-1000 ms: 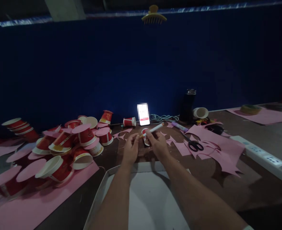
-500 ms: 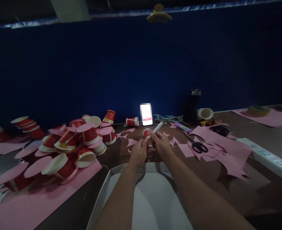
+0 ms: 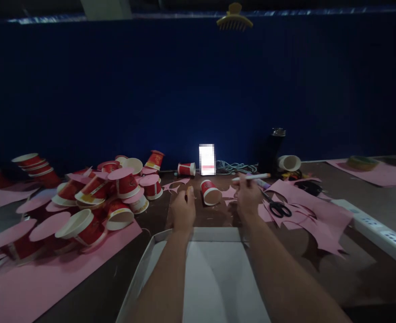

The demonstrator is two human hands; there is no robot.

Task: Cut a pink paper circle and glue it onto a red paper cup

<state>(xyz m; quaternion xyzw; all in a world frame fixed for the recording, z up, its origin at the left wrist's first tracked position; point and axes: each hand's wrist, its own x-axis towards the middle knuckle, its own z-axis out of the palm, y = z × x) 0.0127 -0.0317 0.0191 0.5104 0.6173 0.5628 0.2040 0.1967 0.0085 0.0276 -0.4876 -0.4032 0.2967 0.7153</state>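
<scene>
Right hand (image 3: 248,197) pinches a white marker (image 3: 252,177), held level. Left hand (image 3: 183,208) closes on its small cap (image 3: 188,193). Between them, a red paper cup (image 3: 210,192) lies tipped, empty, on the desk (image 3: 353,251).

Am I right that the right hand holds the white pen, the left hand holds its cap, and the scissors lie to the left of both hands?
Not quite: the head view shows the scissors lying to the right of both hands, on the pink paper scraps. The rest stands: the right hand holds the white pen, and the left hand pinches what looks like its cap.
</scene>
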